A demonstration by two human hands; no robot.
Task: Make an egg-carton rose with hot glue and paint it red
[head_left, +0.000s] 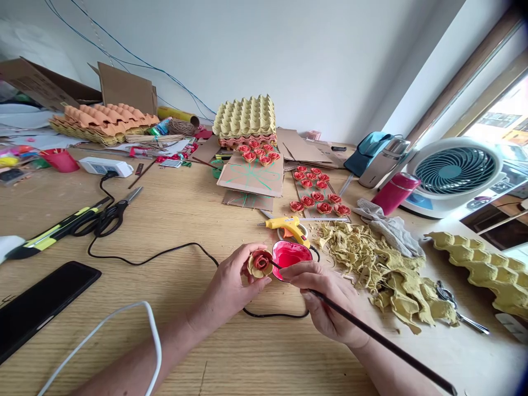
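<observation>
My left hand (231, 286) is closed around a small egg-carton rose (259, 263), yellowish outside with a red-painted centre. My right hand (325, 300) grips a long black paintbrush (379, 338), its tip touching the rose. Just behind the rose sits a small cup of red paint (291, 256). A yellow glue gun (289, 226) lies beyond the cup on the wooden table (177, 214).
Several finished red roses (315, 192) lie on cardboard. Carton scraps (371, 264) pile at the right, with an egg tray (487, 264), small scissors (457, 308), a fan (454, 173) and a red bottle (396, 192). Black scissors (111, 214), a phone (41, 300) and cables lie left.
</observation>
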